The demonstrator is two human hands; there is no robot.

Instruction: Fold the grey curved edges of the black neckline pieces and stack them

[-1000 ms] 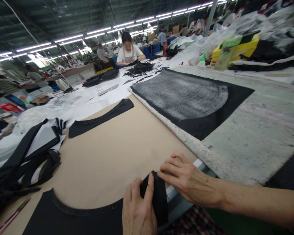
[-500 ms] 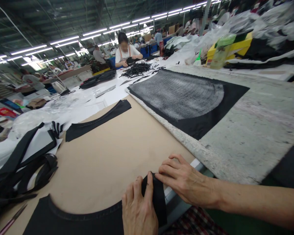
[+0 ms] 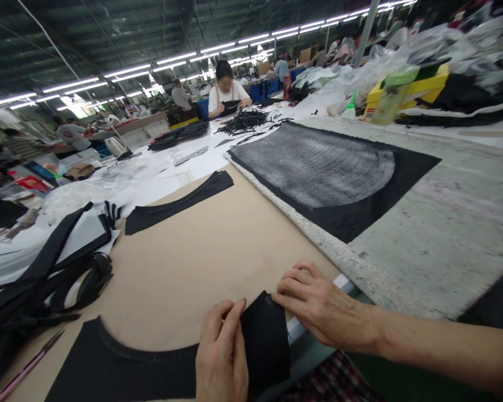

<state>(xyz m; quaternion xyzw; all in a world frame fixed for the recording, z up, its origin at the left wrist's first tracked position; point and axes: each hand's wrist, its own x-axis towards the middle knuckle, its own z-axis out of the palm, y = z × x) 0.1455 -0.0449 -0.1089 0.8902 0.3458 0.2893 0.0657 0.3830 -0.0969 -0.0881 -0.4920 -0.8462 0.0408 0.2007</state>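
A black fabric piece (image 3: 167, 371) with a curved, stitched-looking upper edge lies along the near side of the tan board. My left hand (image 3: 222, 354) is closed at that edge, thumb and fingers pinched together over the cloth. With thumb and forefinger, my right hand (image 3: 312, 301) grips the right-hand corner of the same piece, where a small pale mark shows. A second curved black strip (image 3: 180, 202) lies flat farther up the board. What the left fingertips hold beneath them is partly hidden.
Right of the tan board (image 3: 193, 279), a large black sheet (image 3: 373, 220) with a grey-white coated area rests on a stained grey mat (image 3: 436, 245). Black strips (image 3: 79, 285) pile up at left beside a pink-handled tool (image 3: 29, 365). Across the table a person (image 3: 228, 92) handles black pieces.
My left hand has slid slightly left along the edge, and its fingers have drawn from flat into a pinch. The right hand stays at the corner. The view has shifted slightly.
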